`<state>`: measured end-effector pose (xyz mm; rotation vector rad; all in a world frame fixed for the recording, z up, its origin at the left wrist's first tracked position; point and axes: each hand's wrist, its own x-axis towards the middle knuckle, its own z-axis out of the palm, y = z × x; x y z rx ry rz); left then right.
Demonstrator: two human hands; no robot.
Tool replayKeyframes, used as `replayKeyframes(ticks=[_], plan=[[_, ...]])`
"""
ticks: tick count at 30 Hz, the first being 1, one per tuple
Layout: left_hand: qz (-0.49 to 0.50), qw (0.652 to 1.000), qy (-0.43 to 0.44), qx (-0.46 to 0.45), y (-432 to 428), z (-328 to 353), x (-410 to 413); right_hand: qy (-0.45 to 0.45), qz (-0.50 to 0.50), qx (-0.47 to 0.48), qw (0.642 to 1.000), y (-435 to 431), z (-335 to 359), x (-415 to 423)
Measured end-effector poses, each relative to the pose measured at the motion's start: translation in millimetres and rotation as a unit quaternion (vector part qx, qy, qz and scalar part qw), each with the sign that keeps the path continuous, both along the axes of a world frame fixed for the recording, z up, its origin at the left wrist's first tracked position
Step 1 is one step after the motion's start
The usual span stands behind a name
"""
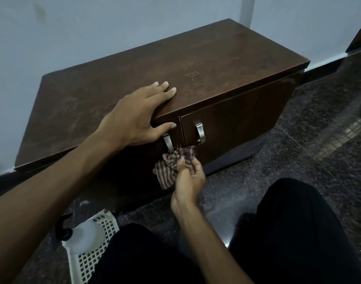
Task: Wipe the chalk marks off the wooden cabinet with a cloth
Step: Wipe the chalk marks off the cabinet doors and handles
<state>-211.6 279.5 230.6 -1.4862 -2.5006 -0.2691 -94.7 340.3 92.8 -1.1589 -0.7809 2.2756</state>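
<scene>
Dark-brown wood is filling most of the head view: the wooden cabinet (196, 64) is standing low on the floor with its back against the wall. Faint pale chalk marks (192, 75) are showing on its top, right of the middle, among duller smears.

The left hand (138, 117) is lying flat on the top at the front edge, fingers straight and together, while the thumb is reaching down over the edge onto the door face. It is holding nothing. The right hand (188, 177) is working lower down, in front of the doors. Its thumb and fingertips are pinching a bunched striped cloth (171, 165), brown and pale, which is hanging against the lower part of the door front, just below the two metal handles. The cloth is covering the foot of the left handle (167, 143); the right handle (200, 133) is standing just beside it, in plain sight.

A white lattice basket (93, 253) is sitting on the floor at lower left, partly hidden by the left forearm and a knee — a whitish bottle (83, 238) with a black pump top is lying in it. Black trousers (288, 232) are taking up the lower right.

The floor (298, 140) is dark speckled stone, polished and catching reflections. The wall (93, 27) is pale blue-grey, with a dark skirting (318, 66) running along its base.
</scene>
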Motion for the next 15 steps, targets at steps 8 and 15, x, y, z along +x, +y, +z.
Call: replayKeyframes(ticks=[8, 15], plan=[[0.006, 1.000, -0.002, -0.002, -1, -1, 2, 0.022, -0.082, -0.068, 0.994, 24, 13, 0], [0.004, 1.000, 0.016, -0.017, -1, -2, -2, -0.044, -0.196, 0.003, 0.980, 47, 13, 0]])
